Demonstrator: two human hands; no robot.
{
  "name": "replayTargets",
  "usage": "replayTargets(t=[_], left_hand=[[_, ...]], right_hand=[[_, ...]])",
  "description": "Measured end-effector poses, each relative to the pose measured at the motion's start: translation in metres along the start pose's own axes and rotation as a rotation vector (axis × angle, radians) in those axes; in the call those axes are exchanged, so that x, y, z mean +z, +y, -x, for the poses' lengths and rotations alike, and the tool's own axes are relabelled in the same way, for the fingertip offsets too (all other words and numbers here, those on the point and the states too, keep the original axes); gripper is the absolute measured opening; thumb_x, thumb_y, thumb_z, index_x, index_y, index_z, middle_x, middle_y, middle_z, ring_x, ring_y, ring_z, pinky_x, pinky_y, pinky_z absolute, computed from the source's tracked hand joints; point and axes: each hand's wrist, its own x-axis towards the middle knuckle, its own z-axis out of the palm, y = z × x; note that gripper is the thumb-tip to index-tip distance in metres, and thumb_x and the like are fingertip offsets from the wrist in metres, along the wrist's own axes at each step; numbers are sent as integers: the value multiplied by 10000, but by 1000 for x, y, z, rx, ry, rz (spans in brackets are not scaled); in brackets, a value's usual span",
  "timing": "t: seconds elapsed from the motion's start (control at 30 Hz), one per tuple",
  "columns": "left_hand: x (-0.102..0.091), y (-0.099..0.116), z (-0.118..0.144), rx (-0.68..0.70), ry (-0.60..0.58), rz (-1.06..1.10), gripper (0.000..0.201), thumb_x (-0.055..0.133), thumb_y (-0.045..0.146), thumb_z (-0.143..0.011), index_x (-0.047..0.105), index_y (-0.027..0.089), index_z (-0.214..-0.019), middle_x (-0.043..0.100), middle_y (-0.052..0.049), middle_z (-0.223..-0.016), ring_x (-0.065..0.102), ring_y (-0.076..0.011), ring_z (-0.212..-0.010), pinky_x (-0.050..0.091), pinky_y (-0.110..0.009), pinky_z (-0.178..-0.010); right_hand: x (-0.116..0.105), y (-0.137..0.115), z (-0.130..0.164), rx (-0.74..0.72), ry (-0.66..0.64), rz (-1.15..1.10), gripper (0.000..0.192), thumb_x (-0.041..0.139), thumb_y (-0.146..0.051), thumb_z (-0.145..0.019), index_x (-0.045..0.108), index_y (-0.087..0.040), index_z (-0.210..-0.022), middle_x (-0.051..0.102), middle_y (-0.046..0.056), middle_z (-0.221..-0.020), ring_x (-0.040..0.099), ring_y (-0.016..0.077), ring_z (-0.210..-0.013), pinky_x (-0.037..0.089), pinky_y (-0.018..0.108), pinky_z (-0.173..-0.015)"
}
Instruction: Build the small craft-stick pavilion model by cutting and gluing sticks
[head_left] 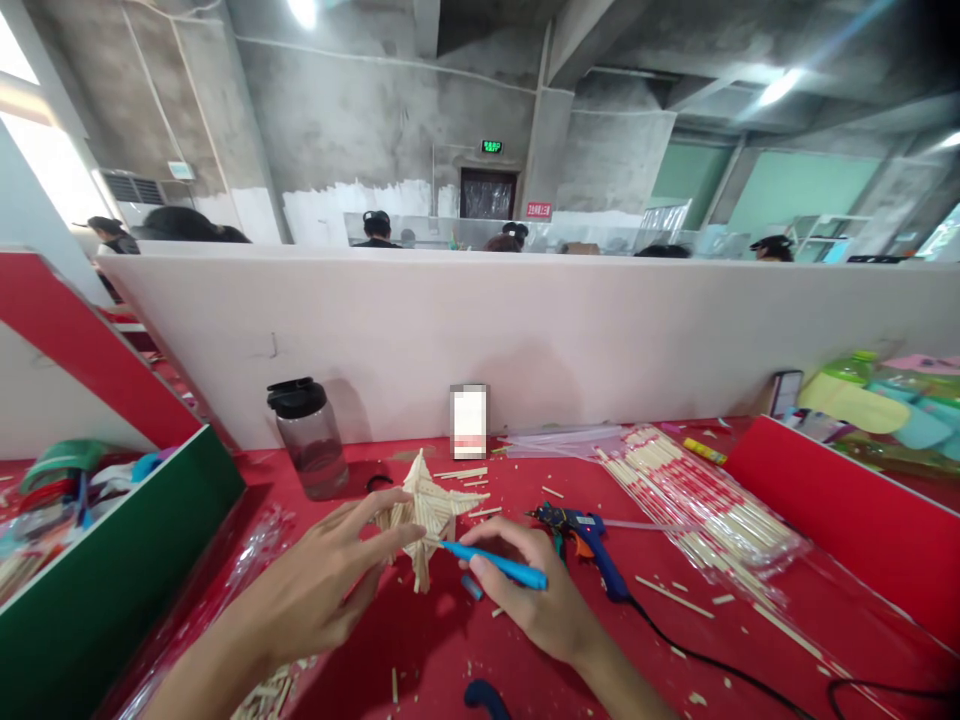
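Note:
A small structure of glued wooden sticks (429,510) stands on the red table (525,660). My left hand (330,585) grips its left side with thumb and fingers. My right hand (532,600) holds a blue pen-like tool (495,565), whose tip points at the middle of the stick structure. A blue hot glue gun (589,540) lies just right of my right hand, its black cord trailing toward the front right.
A dark-lidded clear bottle (309,440) stands at the back left by the white partition (525,330). Bundles of sticks in clear wrap (697,500) lie at right. Green and red bin walls (112,580) flank the table. Stick scraps are scattered. Other people sit beyond the partition.

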Motion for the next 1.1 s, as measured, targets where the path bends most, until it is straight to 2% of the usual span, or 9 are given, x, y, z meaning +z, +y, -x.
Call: replayTargets(t=[0.43, 0.67, 0.97, 1.1], left_hand=[[-6, 4, 0, -7, -93, -1, 750, 429, 0, -844, 459, 422, -1465, 330, -93, -1587, 576, -339, -1289, 589, -508, -931], [-7, 4, -1, -3, -124, -46, 782, 413, -17, -839, 434, 431, -1479, 295, -103, -1600, 562, -337, -1302, 586, -496, -929], [-6, 6, 0, -7, -82, -26, 731, 414, 0, -855, 482, 420, -1449, 345, -100, -1566, 628, -312, -1198, 596, -500, -904], [-5, 4, 0, -2, -59, -21, 707, 430, 10, -864, 501, 412, -1441, 351, -96, -1570, 641, -294, -1168, 599, -477, -904]], right_hand=[[3, 2, 0, -10, 3, 61, 196, 610, -366, -932, 710, -209, -996, 709, 16, -822, 632, 148, -701, 493, 244, -622], [4, 2, 0, -23, 9, 76, 177, 612, -342, -931, 714, -205, -979, 694, 4, -786, 602, 132, -663, 469, 231, -584], [5, 3, -1, -38, 15, 84, 176, 613, -334, -932, 718, -217, -1011, 735, 19, -864, 664, 157, -744, 519, 246, -647], [5, 2, -2, -42, 13, 102, 164, 608, -328, -934, 713, -215, -988, 709, 4, -808, 627, 137, -679, 486, 231, -595]])
